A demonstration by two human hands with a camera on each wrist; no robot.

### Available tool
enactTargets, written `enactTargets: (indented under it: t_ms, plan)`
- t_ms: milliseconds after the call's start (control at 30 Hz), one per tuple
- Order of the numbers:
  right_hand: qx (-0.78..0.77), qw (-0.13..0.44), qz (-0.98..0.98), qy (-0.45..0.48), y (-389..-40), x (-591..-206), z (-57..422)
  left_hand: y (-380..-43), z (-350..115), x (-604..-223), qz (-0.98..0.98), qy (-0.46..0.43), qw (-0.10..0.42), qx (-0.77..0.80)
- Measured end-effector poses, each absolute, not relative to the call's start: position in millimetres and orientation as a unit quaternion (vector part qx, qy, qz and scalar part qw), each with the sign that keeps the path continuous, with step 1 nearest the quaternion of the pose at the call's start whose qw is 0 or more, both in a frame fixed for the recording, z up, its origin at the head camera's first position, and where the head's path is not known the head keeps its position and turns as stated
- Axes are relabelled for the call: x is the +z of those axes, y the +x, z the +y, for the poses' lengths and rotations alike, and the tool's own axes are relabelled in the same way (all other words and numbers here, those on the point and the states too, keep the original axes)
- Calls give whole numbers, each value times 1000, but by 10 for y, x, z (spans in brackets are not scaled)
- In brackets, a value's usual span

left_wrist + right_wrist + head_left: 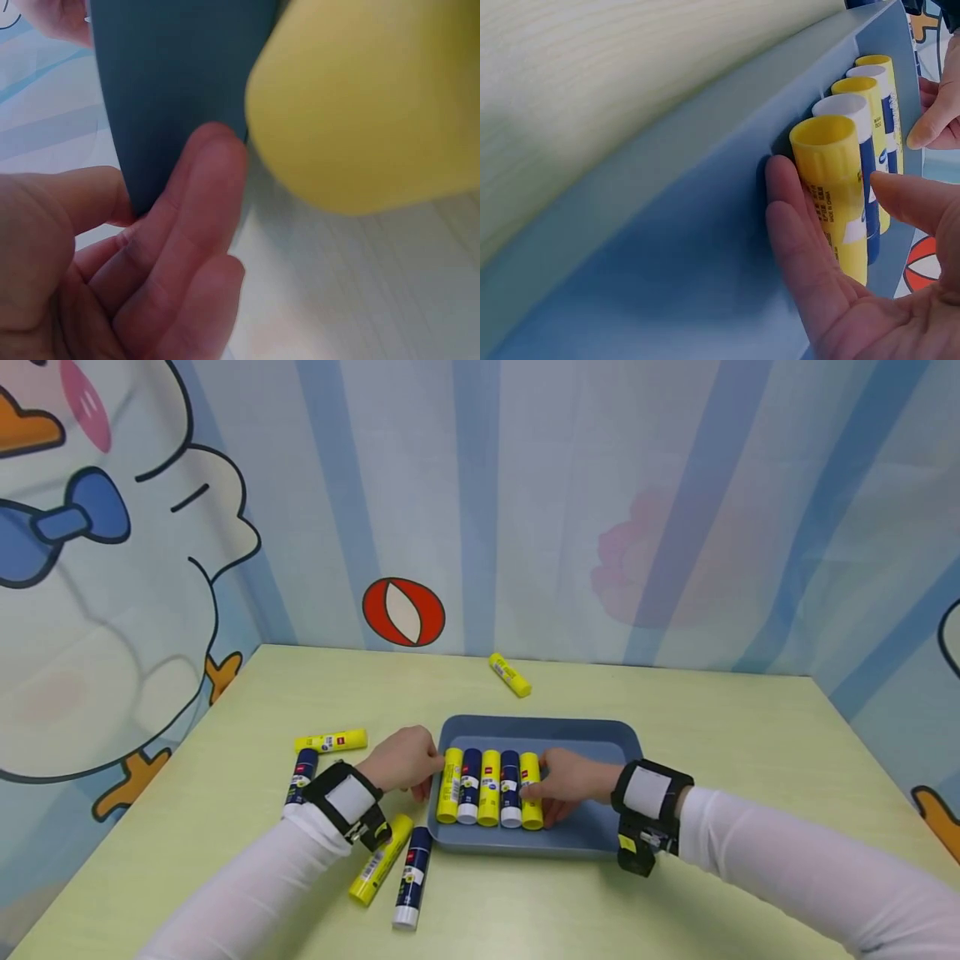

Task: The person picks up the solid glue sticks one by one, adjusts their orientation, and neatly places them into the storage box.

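A blue-grey tray [592, 745] holds a row of glue sticks side by side, yellow ones alternating with dark-blue, white-capped ones. My left hand [405, 760] grips the tray's left rim, thumb on one side of the wall and fingers along its outside in the left wrist view. Inside the tray, my right hand [573, 778] holds the yellow glue stick [826, 150] at the row's right end. Its fingers lie along that stick's right side, while the thumb reaches over it toward the blue glue stick [511, 777] beside it.
Left of the tray lie a yellow glue stick [332, 741] and a blue one [302, 774], partly behind my left wrist. Another yellow stick [381, 862] and a blue stick [412, 881] lie near the tray's front-left corner. One more yellow stick [510, 675] lies behind the tray.
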State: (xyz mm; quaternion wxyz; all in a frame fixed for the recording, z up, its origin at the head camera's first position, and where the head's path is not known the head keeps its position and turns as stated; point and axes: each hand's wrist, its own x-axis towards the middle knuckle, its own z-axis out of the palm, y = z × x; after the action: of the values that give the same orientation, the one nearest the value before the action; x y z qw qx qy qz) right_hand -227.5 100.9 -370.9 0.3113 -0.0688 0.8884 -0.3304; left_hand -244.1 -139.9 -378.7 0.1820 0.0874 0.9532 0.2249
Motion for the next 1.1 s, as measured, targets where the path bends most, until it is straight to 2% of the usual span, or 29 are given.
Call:
enactTargets:
  t_ms: [167, 333, 633, 900, 1100]
  plan:
    - [-332, 324, 883, -78, -2295, -3673, 1030, -2442, -1396, -3790, 953, 82, 183, 226]
    - [-310, 306, 895, -96, -2372, -3596, 1089, -2438, -1383, -3793, 953, 87, 181, 225]
    - [-312, 205, 923, -95, -2778, -3413, 1168, -2441, -1378, -3801, 953, 92, 181, 223]
    - [-258, 84, 954, -127, -3089, -3377, 1130, -2431, -1371, -3781, 954, 82, 182, 222]
    - [-191, 53, 969, -147, -3314, -3431, 1010, -2424, -1390, -3776, 954, 85, 179, 223]
